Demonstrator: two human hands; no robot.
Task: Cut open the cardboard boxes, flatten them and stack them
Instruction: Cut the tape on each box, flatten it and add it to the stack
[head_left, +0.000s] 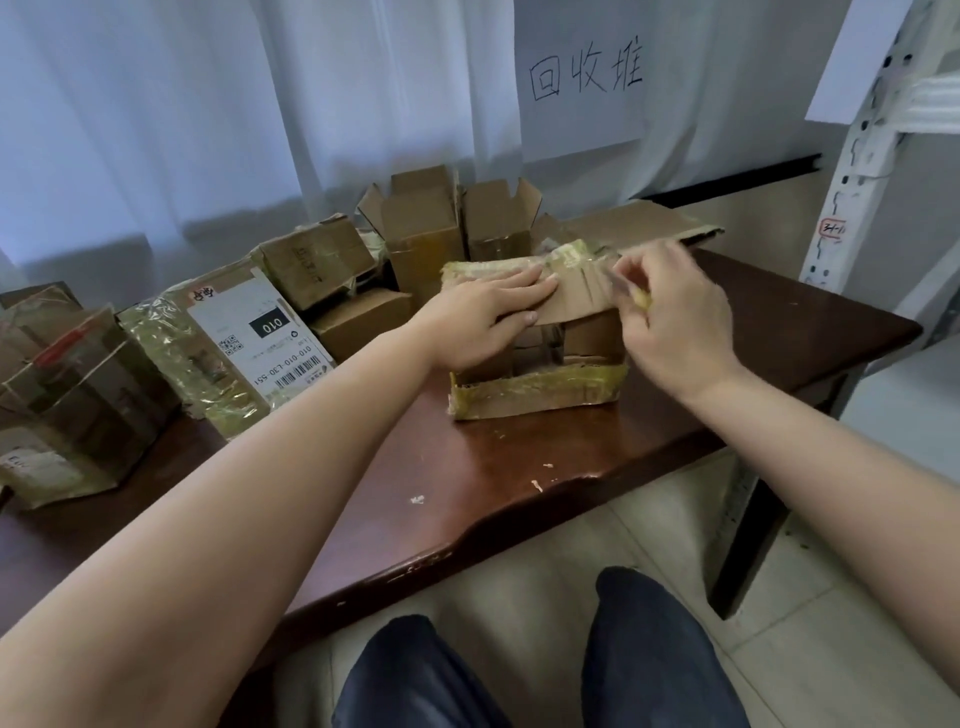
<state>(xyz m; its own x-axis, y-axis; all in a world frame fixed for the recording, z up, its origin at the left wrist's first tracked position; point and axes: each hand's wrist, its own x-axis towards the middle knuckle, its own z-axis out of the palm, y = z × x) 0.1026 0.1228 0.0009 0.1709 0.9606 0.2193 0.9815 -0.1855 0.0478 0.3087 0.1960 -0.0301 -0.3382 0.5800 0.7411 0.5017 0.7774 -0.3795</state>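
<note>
Head view looks down over 2 knees in dark trousers (530, 670) and a pale tiled floor (810, 613), then onto a dark wooden table (498, 467). Its near edge runs at a slant from lower left to upper right, chipped in places, and its right corner ends just short of a white shelf post (852, 171). Bare wood lies between the near edge and the box (540, 358), with a few pale scraps (537, 486) on it.

That box lies on its side near the middle of the table, its open end toward the camera, a taped flap (535, 397) folded down onto the wood in front. The left hand (488, 322) lies flat on the box top, fingers straight and together, thumb hooked over the front edge. The right hand (675, 317) is at the top right corner, fingers curled around a yellow-handled cutter (641, 297); the blade is blurred and I cannot tell whether it touches the tape.

To the left, a row of closed boxes (83, 395) crowds the table out to the picture's edge, one bearing a white label (260, 338). Behind the held box stand 2 open boxes (457, 228), flaps up, touching each other. Flattened cardboard (639, 221) lies at the far right edge. Beyond hang white curtains (208, 104) and a paper sign (582, 78) with handwriting.
</note>
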